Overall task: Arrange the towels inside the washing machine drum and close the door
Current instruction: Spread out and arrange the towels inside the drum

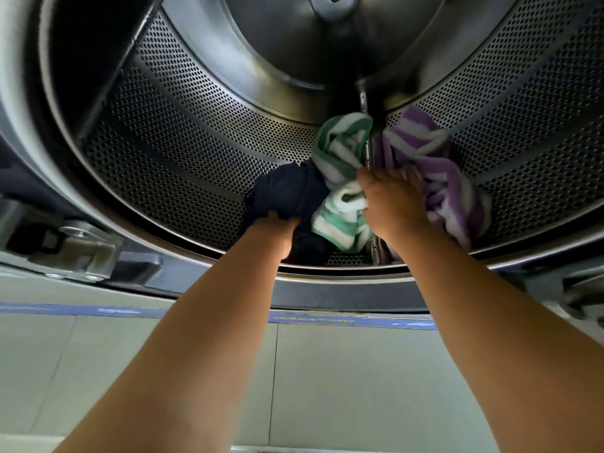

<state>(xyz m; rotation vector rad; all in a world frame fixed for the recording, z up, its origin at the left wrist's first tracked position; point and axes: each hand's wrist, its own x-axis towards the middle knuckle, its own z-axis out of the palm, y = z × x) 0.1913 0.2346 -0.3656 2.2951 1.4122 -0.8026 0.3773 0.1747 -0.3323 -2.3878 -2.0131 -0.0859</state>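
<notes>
Three towels lie bunched at the bottom of the washing machine drum (183, 148), close to its front rim, and both bare arms reach in through the open doorway to them. The dark navy towel (287, 194) is farthest left, and the left hand (277, 232) is pushed into its near edge with the fingers buried in the folds; the grip seems to be closed on the fabric, though the fingertips are hidden. The green-and-white striped towel (340, 165) sits in the middle, crumpled, touching the navy one on its left side and running up against the metal lifter rib (369, 148) that crosses the drum wall. The right hand (392, 201) rests palm down across the seam between this towel and the purple-and-white striped towel (438, 168), with the fingers spread flat rather than curled, pressing on the cloth. The purple towel spills to the right of that hand, draped over the perforated wall and reaching toward the drum's lip. The two hands are apart, with the green towel's lower fold between them. Below the opening, the grey door seal (343, 289) and a pale tiled floor (343, 371) are in view, and a door hinge (81, 253) shows at the left.
</notes>
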